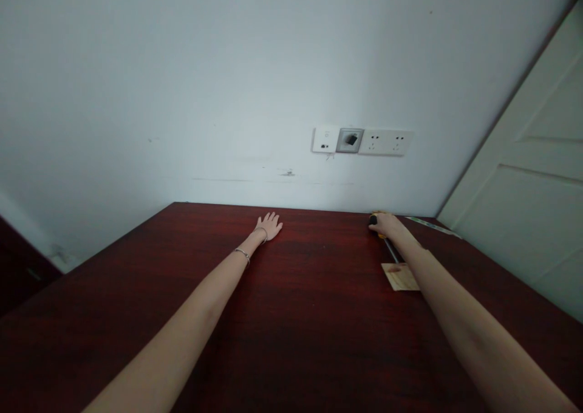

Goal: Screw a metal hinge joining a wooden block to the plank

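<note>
My left hand [269, 226] lies flat near the back edge of the dark red table, fingers spread and nothing in it. Two thin bracelets circle that wrist. Over at the back right, my right hand [386, 223] is closed around a yellow-and-black tool [373, 220], mostly hidden by the fingers. A thin grey metal shaft [392, 251] runs from beneath the hand toward a small pale wooden board [399, 277]. My right forearm covers part of the board.
The dark red table [296, 316] meets a white wall [255, 85] at the back. Sockets and a switch [386, 143] sit on that wall. A flat, pale, ruler-like strip [432, 225] lies at the back right corner, near a white panelled door [537, 158].
</note>
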### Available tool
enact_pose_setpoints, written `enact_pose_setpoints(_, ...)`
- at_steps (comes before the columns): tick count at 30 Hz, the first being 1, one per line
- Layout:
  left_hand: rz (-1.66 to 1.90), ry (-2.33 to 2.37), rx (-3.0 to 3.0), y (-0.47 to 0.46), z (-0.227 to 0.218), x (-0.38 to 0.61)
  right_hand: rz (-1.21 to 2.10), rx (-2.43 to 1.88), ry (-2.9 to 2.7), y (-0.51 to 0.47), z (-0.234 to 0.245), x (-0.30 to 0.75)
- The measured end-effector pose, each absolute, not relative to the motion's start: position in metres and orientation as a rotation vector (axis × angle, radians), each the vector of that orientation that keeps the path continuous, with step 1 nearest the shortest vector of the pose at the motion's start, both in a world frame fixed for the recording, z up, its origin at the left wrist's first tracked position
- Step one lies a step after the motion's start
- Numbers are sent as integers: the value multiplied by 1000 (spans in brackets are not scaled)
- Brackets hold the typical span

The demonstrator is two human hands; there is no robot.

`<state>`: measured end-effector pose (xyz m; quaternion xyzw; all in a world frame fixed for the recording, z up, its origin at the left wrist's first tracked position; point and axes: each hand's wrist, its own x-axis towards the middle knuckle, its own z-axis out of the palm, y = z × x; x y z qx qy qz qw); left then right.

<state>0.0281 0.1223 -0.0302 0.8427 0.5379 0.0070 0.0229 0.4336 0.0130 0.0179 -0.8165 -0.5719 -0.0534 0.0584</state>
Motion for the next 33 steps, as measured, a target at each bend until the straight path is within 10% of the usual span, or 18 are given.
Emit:
enact_pose_setpoints(15,28,1651,2600,117,-25,28,-176,-2484,-1710,1,51,371)
enact_pose_setpoints(33,104,1618,2583,112,-27,28,-106,-2168,-1968,16,-18,211)
